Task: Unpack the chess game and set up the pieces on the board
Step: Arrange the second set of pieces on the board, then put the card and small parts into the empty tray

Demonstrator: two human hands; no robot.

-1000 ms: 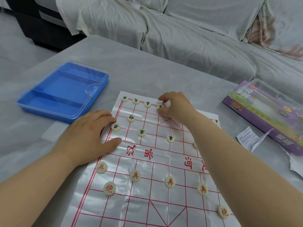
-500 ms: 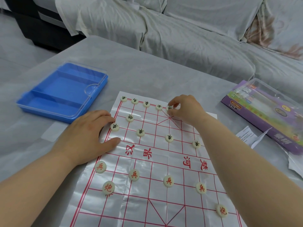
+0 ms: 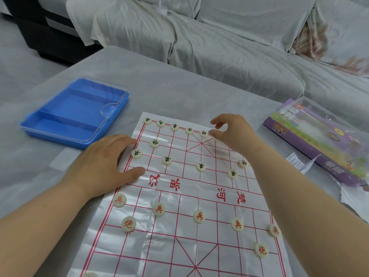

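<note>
Five black pieces [image 3: 174, 127] lined along far edge of board [image 3: 199, 188] on desk [image 3: 179, 86]. Left hand [image 3: 103, 162] flat, pinning board; right hand [image 3: 235, 134] loosely curled beside fifth piece [image 3: 203, 133], gripping nothing. Risk: right forearm [image 3: 289, 196] knocking black pieces beneath.

— What's carrying everything?
— A table [image 3: 179, 92] under a grey cloth, with the red-lined board sheet [image 3: 179, 242] spread flat on it.
— And around the sheet?
— Off its far left corner, a little apart, a blue tray [image 3: 65, 126] with a clear lid. Well off its right side, a purple box [image 3: 319, 140]. A paper slip [image 3: 297, 162] lies between box and sheet, and crumpled clear wrap [image 3: 351, 198] nearer.
</note>
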